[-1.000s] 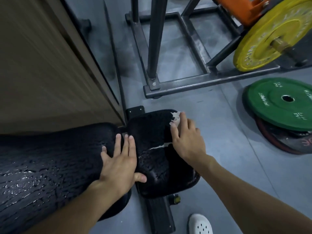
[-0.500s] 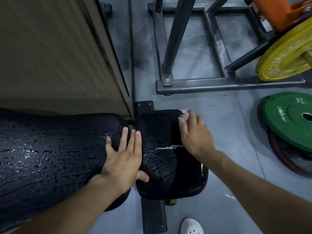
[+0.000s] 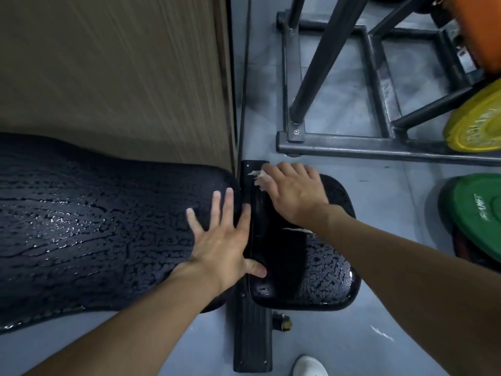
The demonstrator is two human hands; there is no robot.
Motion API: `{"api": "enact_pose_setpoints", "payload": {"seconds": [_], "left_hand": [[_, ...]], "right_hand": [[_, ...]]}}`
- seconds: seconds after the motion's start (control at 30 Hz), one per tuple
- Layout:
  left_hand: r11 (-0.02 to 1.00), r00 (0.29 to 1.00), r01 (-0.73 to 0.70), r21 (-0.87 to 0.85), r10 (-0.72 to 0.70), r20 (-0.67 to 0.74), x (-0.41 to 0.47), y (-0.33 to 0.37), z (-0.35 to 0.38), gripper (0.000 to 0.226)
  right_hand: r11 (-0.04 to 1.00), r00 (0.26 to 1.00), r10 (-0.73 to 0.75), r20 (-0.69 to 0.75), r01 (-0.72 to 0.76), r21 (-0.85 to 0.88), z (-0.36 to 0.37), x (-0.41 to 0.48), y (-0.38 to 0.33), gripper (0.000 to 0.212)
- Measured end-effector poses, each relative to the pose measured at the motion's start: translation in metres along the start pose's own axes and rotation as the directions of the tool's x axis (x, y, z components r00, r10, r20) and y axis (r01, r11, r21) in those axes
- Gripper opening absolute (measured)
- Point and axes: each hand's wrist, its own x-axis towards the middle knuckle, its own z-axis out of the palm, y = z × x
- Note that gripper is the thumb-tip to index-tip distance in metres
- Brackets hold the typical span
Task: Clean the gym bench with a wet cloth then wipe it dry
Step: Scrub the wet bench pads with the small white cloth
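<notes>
The gym bench has a long black back pad (image 3: pixel 95 226), cracked and glistening with water, and a smaller black seat pad (image 3: pixel 320 272) to its right. My left hand (image 3: pixel 225 240) lies flat with fingers spread on the back pad's right end, thumb over the gap. My right hand (image 3: pixel 292 194) presses a white cloth (image 3: pixel 259 179) onto the seat pad's far left corner; only a scrap of cloth shows beyond my fingers. A smooth dark band runs down the seat pad's left part. A white tear (image 3: pixel 295 229) marks the seat pad beside my right wrist.
A wood-grain panel (image 3: pixel 122 77) stands right behind the back pad. A steel rack frame (image 3: pixel 352 146) sits on the grey floor beyond the seat. A yellow plate (image 3: pixel 477 126) and a green plate (image 3: pixel 477 213) lie at right. The bench foot (image 3: pixel 252 335) and a white shoe (image 3: pixel 309 366) are below.
My right hand has slid the cloth leftwards across the seat pad's far edge to the corner by the gap. My left hand has stayed on the back pad.
</notes>
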Motion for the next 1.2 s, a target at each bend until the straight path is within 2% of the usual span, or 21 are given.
{"api": "enact_pose_setpoints", "payload": {"seconds": [0.07,0.17,0.27,0.33,0.43,0.57,0.63,0.7,0.77,0.93,1.0,1.1,1.2], "left_hand": [[0.999,0.999,0.037,-0.017,-0.037,-0.01,-0.009,-0.012,0.004,0.124],[0.999,1.0,0.013,0.048,-0.012,-0.022,-0.019,-0.026,0.011,0.121],[0.999,1.0,-0.002,0.04,0.003,-0.031,-0.02,-0.028,0.013,0.123],[0.999,0.999,-0.003,0.036,0.004,-0.037,-0.018,-0.027,0.013,0.125],[1.0,0.999,0.002,0.031,0.0,-0.042,-0.018,-0.028,0.013,0.127],[1.0,0.999,-0.001,-0.01,0.001,-0.033,-0.019,-0.03,0.011,0.127],[0.999,0.998,-0.016,-0.034,0.014,-0.053,-0.02,-0.032,0.011,0.114],[0.997,0.996,-0.027,-0.071,0.021,-0.083,-0.021,-0.035,0.01,0.091],[0.993,0.995,-0.026,-0.116,0.015,-0.095,-0.021,-0.036,0.008,0.075],[0.988,0.996,-0.031,-0.15,0.018,-0.084,-0.022,-0.036,0.006,0.069],[0.988,0.996,-0.026,-0.155,0.013,-0.085,-0.022,-0.037,0.006,0.068],[0.988,0.997,-0.024,-0.151,0.012,-0.076,-0.023,-0.037,0.006,0.067],[0.987,0.998,-0.02,-0.16,0.01,-0.065,-0.023,-0.038,0.002,0.065]], "right_hand": [[0.998,0.999,0.039,-0.009,-0.039,0.045,-0.001,-0.009,0.024,0.046],[0.965,0.975,0.22,0.03,-0.222,0.137,-0.005,-0.021,0.055,0.044],[0.951,0.955,0.294,0.038,-0.296,0.093,-0.004,-0.015,0.044,0.046],[0.976,0.977,0.214,-0.009,-0.214,0.035,0.0,-0.004,0.019,0.046],[1.0,0.998,0.01,-0.058,-0.011,-0.004,0.007,0.008,-0.018,0.046],[0.974,0.977,-0.208,-0.05,0.202,-0.102,0.013,0.008,-0.029,0.05],[0.952,0.961,-0.275,-0.037,0.267,-0.149,0.01,-0.005,-0.029,0.052],[0.92,0.936,-0.352,-0.006,0.345,-0.187,0.01,-0.029,-0.036,0.052],[0.905,0.918,-0.395,0.018,0.393,-0.163,0.012,-0.061,-0.046,0.05],[0.843,0.851,-0.518,0.083,0.524,-0.119,0.015,-0.111,-0.043,0.047],[0.837,0.851,-0.518,0.092,0.526,-0.154,0.014,-0.095,-0.038,0.049],[0.917,0.927,-0.374,0.002,0.37,-0.149,0.014,-0.056,-0.042,0.059],[0.938,0.943,-0.331,-0.021,0.327,-0.112,0.02,-0.053,-0.047,0.064]]}}
